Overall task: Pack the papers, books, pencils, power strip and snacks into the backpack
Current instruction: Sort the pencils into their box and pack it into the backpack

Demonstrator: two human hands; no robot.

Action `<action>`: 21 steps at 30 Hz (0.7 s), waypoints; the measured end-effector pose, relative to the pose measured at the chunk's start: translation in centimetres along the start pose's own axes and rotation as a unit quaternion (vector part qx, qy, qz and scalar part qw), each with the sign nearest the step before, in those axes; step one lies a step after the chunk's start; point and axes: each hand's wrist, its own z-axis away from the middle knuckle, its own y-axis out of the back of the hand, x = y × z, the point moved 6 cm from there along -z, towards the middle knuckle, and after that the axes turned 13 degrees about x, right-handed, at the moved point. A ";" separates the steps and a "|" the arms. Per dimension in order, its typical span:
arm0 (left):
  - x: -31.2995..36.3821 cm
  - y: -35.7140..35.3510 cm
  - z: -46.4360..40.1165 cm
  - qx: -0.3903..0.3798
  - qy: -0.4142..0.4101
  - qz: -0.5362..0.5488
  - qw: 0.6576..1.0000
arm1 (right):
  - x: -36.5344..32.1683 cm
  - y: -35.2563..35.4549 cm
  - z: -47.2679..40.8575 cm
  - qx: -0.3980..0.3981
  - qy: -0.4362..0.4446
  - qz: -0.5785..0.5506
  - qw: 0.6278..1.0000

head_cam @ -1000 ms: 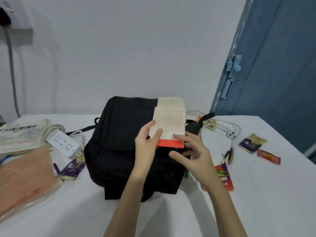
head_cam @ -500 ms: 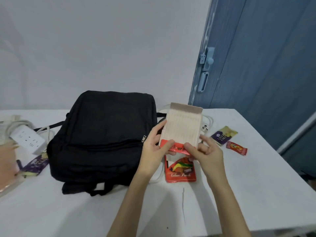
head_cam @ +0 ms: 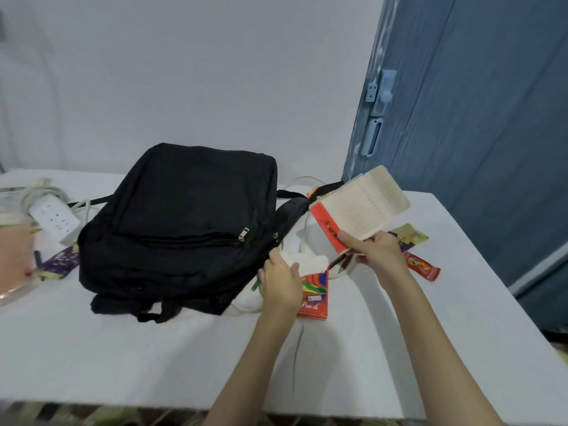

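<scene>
Right hand (head_cam: 376,253) gripping book (head_cam: 359,207) (near table (head_cam: 461,302) edge), left hand (head_cam: 281,282) slack beside backpack (head_cam: 184,222).

Both forearms are bare to the frame's lower edge, no sleeve showing, and the left hand (head_cam: 281,279) and right hand (head_cam: 379,256) wear nothing.

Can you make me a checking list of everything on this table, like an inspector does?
Surface: white table, a thin dark line near the front edge.
Job's things: black backpack lying zipped; power strip left of it; pencil box; snack packets at right, another at left.
Clutter: nothing seen.
Grippers: right hand holds a booklet up; left hand reaches over the pencil box.
Cables: white cord behind the backpack.
Surroundings: white wall, blue door.
</scene>
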 end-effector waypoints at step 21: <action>-0.1 3.3 0.1 0.148 -0.076 0.261 0.951 | 0.8 -3.6 -0.2 -0.225 0.021 0.165 0.960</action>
